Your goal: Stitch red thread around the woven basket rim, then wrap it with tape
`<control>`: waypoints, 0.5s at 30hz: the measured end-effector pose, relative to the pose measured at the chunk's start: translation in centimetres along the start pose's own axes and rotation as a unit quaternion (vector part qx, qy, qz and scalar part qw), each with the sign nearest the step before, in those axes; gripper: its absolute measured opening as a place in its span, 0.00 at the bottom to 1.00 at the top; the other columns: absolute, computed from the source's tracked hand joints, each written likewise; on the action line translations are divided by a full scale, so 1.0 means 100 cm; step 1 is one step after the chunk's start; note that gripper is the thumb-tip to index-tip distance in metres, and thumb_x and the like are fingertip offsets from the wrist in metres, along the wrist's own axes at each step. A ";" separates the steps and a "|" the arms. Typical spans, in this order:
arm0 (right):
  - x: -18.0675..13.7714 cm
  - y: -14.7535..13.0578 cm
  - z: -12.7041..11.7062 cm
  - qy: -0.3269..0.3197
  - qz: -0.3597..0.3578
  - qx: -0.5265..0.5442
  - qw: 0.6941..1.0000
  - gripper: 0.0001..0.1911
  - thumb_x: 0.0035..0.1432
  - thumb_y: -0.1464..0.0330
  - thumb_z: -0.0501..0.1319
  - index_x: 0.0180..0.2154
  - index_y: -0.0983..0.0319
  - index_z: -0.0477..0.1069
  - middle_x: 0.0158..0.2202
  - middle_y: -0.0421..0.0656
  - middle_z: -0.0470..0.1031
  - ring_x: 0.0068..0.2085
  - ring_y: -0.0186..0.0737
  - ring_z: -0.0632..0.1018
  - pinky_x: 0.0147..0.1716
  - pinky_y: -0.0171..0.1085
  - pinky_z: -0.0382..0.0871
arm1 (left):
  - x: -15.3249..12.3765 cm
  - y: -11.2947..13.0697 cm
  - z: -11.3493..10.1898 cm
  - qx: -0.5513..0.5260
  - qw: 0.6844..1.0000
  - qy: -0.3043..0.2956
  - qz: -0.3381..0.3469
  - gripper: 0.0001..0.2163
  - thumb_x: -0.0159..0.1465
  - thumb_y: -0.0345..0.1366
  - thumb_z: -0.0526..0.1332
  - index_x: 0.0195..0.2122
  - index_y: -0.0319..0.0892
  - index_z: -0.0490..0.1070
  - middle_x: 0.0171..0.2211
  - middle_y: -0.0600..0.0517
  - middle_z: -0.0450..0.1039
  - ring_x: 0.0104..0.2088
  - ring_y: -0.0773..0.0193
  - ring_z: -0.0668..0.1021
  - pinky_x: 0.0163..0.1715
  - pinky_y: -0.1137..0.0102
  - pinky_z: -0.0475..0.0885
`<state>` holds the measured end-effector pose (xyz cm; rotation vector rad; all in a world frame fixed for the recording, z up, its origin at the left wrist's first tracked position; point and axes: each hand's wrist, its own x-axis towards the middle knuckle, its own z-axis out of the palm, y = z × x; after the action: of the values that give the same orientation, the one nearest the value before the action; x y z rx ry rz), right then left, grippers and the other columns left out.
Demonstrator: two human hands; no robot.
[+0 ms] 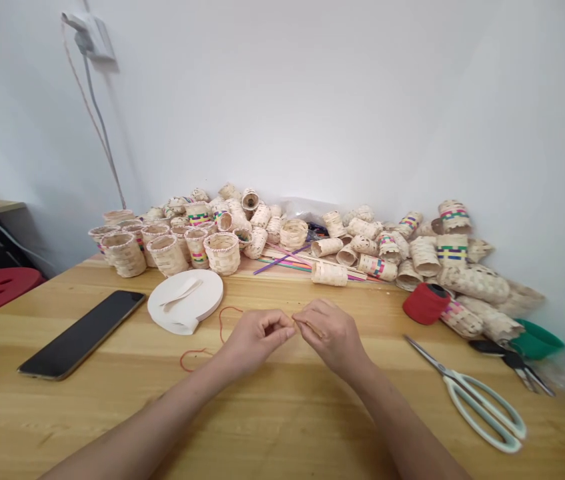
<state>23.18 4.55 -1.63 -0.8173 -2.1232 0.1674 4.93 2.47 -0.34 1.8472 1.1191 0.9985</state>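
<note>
Just above the middle of the table, my left hand point(265, 339) and my right hand point(331, 335) face each other, their fingertips pinched and almost touching. A thin red thread point(221, 325) lies loosely curved on the wood and runs up behind my left hand, which seems to pinch it. What sits between the right fingertips is too small to make out. Left of my hands lies a round white coil of strip point(211, 293) with a loose end. Scissors point(467, 393) with pale handles rest at the right, and a red thread spool point(425, 305) stands beyond them.
Small woven baskets point(223, 252) stand at the back left, some with stitched rims. More woven tubes point(472, 281) pile up at the back right. Coloured strips point(287, 259) lie between. A phone point(82, 333) is at left, with thread snips point(519, 365) and a green spool point(537, 340) at right.
</note>
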 end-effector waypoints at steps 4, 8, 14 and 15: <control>-0.001 -0.003 0.003 -0.042 -0.057 -0.130 0.989 0.12 0.64 0.70 0.54 0.29 0.61 0.71 0.28 0.43 0.70 0.32 0.38 0.69 0.31 0.36 0.60 | 0.004 0.002 -0.006 0.007 0.999 0.046 -0.010 0.12 0.57 0.42 0.58 0.22 0.40 0.69 0.19 0.57 0.62 0.21 0.70 0.60 0.23 0.74 0.55; -0.001 -0.008 0.006 -0.033 -0.056 -0.134 0.989 0.13 0.64 0.70 0.55 0.26 0.61 0.67 0.26 0.41 0.68 0.31 0.38 0.67 0.29 0.35 0.57 | 0.004 0.003 -0.005 0.004 0.999 0.048 -0.015 0.12 0.56 0.43 0.58 0.22 0.40 0.69 0.19 0.56 0.63 0.22 0.69 0.61 0.23 0.74 0.55; -0.001 -0.009 0.004 -0.005 -0.033 -0.116 0.993 0.12 0.62 0.68 0.57 0.26 0.61 0.65 0.25 0.41 0.67 0.30 0.38 0.67 0.28 0.35 0.56 | 0.004 0.001 -0.006 -0.002 0.998 0.054 -0.016 0.13 0.57 0.43 0.58 0.22 0.40 0.69 0.19 0.57 0.63 0.22 0.70 0.61 0.23 0.74 0.55; -0.001 -0.009 0.003 -0.004 -0.032 -0.113 0.993 0.11 0.62 0.68 0.57 0.26 0.61 0.65 0.26 0.41 0.67 0.30 0.38 0.67 0.28 0.36 0.56 | 0.005 0.000 -0.007 -0.004 0.998 0.054 -0.016 0.13 0.57 0.43 0.58 0.22 0.39 0.69 0.19 0.57 0.63 0.22 0.70 0.61 0.23 0.74 0.56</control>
<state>22.53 3.87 -1.57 -0.8772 -2.1994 -0.1059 4.50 3.07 0.02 1.7812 1.2029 1.0925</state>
